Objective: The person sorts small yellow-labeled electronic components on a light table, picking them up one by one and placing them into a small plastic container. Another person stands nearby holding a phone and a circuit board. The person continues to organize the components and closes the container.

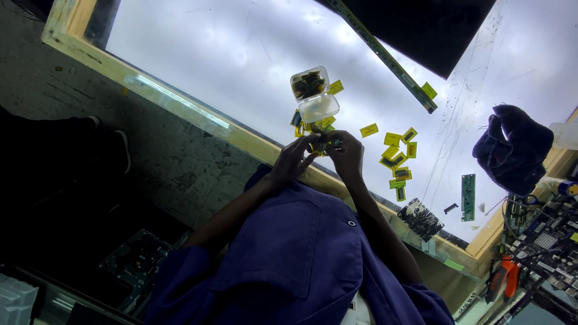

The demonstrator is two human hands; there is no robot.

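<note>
hands: two, meeting at the near edge of a glowing white light table [241,54]; the left hand [293,161] and right hand [347,155] both have fingers curled inward, pinching a small yellow-and-dark part [323,145] between their tips
container: one small clear plastic box [314,93] with its lid hinged open, dark bits inside, just beyond the fingertips
yellow tabs: about ten scattered loose to the right of the hands [397,157], a few more bunched under the box; exact count hard to make out
strips: one long narrow green board [385,57] lying slantwise across the table, one short green board [468,197] near the far corner
cloth: one dark blue rag [512,147] bunched at the table's right edge
frame: pale wooden border [180,102] around the lit panel
hidden: the held part is mostly covered by fingers; blue sleeves [289,253] block the lower view; the floor at left is too dark to read
</note>
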